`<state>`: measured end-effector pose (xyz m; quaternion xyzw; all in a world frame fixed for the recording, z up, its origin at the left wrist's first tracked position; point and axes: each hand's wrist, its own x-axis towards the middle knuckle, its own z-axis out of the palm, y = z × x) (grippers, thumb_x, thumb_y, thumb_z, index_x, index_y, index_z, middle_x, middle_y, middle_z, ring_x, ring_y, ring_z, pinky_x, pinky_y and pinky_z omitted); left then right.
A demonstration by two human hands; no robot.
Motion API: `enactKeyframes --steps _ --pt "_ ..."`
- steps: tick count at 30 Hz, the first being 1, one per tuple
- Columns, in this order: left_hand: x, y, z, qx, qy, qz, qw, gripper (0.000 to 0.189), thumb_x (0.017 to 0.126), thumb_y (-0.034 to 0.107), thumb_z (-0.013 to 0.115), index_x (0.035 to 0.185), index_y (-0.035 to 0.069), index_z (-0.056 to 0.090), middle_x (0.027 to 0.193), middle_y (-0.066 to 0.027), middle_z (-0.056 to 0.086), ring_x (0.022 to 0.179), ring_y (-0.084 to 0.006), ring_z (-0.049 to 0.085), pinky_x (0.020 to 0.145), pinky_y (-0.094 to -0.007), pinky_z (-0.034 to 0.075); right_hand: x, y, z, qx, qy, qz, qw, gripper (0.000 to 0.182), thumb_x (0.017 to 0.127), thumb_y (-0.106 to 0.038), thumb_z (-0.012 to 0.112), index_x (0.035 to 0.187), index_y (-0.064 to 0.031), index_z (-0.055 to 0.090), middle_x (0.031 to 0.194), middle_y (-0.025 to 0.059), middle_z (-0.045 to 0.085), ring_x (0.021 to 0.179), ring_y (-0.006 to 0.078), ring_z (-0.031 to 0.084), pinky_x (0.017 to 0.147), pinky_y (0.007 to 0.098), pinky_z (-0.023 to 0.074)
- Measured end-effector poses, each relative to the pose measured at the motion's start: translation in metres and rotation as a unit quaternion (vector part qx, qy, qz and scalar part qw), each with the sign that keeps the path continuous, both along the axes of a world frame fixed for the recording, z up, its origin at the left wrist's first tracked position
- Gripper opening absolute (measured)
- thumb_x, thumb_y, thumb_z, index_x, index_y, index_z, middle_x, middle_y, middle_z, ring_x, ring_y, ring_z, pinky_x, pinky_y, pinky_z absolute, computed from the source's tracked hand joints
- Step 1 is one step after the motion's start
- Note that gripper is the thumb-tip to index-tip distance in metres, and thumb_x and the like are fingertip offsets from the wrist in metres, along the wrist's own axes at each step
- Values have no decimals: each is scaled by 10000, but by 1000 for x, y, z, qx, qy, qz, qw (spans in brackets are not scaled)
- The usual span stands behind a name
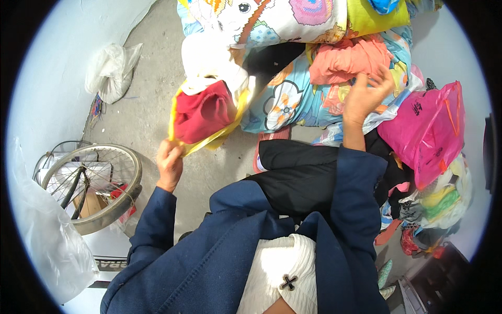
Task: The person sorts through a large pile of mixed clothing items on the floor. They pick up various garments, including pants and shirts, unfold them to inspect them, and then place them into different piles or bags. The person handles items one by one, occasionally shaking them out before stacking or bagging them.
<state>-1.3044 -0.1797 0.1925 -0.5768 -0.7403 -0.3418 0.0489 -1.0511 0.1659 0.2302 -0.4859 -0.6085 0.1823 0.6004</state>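
My left hand (170, 163) grips the rim of a yellow bag (234, 127). Dark red cloth (204, 112) fills the bag's mouth, with white cloth (210, 59) at its upper side. On the right, my right hand (370, 94) is at the lower edge of a bunched coral cloth (347, 59), its fingers apart and slightly curled. Whether the fingertips press on the cloth is hard to tell. Below the coral cloth is a light blue flowered fabric bundle (288, 102).
A large cartoon-print bundle (274, 23) lies at the top. Right of my knees stands a pink plastic bag (427, 129) among heaped clothes. At left are a bicycle wheel (135, 168), a clear plastic sheet (47, 239) and a tied translucent bag (111, 72) by the wall.
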Motion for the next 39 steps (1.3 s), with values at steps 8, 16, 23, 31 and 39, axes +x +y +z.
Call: enactKeyframes --steps 8,16,23,31,39 --pt "-9 -18 -63 -143 -49 63 987 152 636 -82 555 727 38 533 733 -111 484 717 -300 489 632 -373 407 -70 -68 -52 -232 -106 367 895 212 754 10 558 957 -33 601 931 131 567 770 258 609 686 329 487" --pt "6 4 -25 -205 -85 20 975 199 660 55 528 855 58 565 763 -97 518 743 -285 468 681 -367 363 -122 -134 -72 -230 -290 483 793 636 779 -84 569 1363 -75 314 1205 171 498 1055 353 444 948 396 340" --pt "-22 60 -34 -62 -181 205 960 457 754 196 620 1182 55 542 1048 -99 578 991 -270 506 835 -358 391 -113 -141 -73 -64 -384 535 750 436 716 29 546 1125 -117 589 990 78 542 886 281 453 806 380 344" --pt "-36 102 -54 -175 -240 167 940 507 738 122 692 1208 21 530 1042 -87 612 948 -197 577 840 -308 447 -109 -154 -76 -20 -405 448 797 222 734 -65 558 955 -49 571 880 79 522 883 241 487 769 368 355" --pt "-26 36 -48 -46 -367 76 926 434 662 -158 447 1002 33 639 1000 -84 590 994 -217 536 870 -278 417 -106 -142 -96 -159 -406 377 817 94 741 -131 569 767 -48 604 831 97 601 858 263 540 737 392 402"
